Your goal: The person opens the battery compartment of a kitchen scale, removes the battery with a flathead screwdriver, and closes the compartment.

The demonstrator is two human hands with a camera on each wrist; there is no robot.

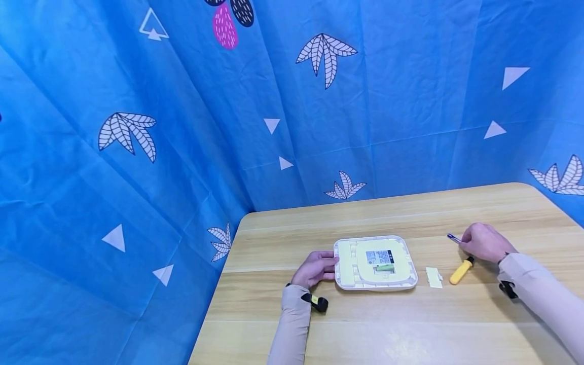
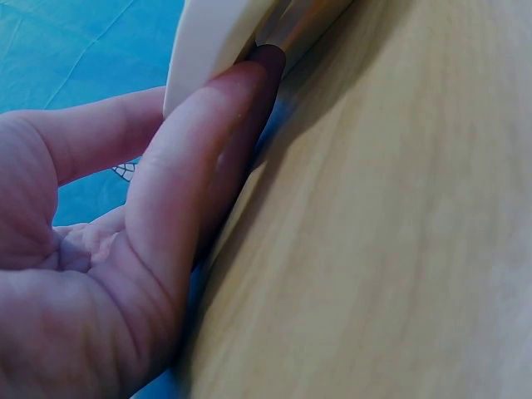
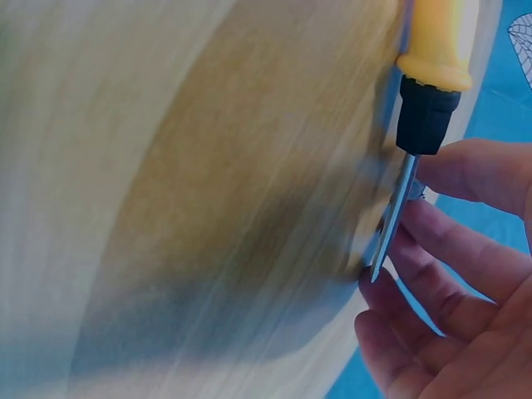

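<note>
Left hand (image 1: 316,267) rests on the wooden table (image 1: 410,324) with its fingers straight, pressed against the left edge of a flat white square device (image 1: 375,262) that lies back-up near the middle of the tabletop. From the left wrist view the fingers (image 2: 208,158) touch the device's rim (image 2: 212,41) where it meets the wood; they are not curled round it. A label and a small green battery (image 1: 384,267) show in the device's raised centre panel.

To the right, well apart from the device, the right hand (image 1: 484,242) lies over a screwdriver (image 1: 461,272). Its yellow handle sticks out toward the person, lying on the table, while the metal shaft (image 3: 391,218) runs under the loosely curled fingers (image 3: 465,274). A dark tip (image 1: 453,237) pokes out on the far side of the hand. Whether the fingers truly grip the shaft or merely rest on it, I cannot tell.

Between the device and the screwdriver handle lies a small white cover piece (image 1: 434,277), flat on the wood. Blue patterned cloth (image 1: 137,152) hangs behind and to the left of the table.
</note>
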